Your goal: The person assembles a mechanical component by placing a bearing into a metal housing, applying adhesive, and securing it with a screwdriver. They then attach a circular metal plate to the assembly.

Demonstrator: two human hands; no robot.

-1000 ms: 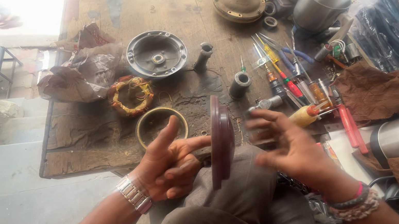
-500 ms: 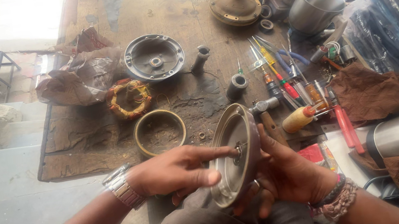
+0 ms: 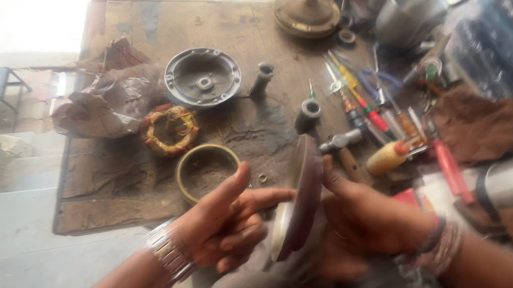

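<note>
A round metal cover [image 3: 301,201], dark reddish outside and pale inside, stands on edge between my hands above my lap. My right hand [image 3: 361,223] grips it from the right, thumb on its rim. To its left, my left hand [image 3: 224,225] has the forefinger stretched to touch the cover's pale face, thumb raised, other fingers curled. A metal watch band sits on my left wrist.
On the worn wooden bench [image 3: 141,180] lie a brass ring [image 3: 206,168], a copper-wound coil [image 3: 169,129], a grey round housing [image 3: 202,78], two short metal tubes [image 3: 306,115], a hammer [image 3: 344,151], several screwdrivers [image 3: 365,108], and crumpled paper [image 3: 107,105]. Clutter crowds the right side.
The cover has turned from showing its pale inner face to standing edge-on. My left hand has drawn back from across it, now touching with one finger.
</note>
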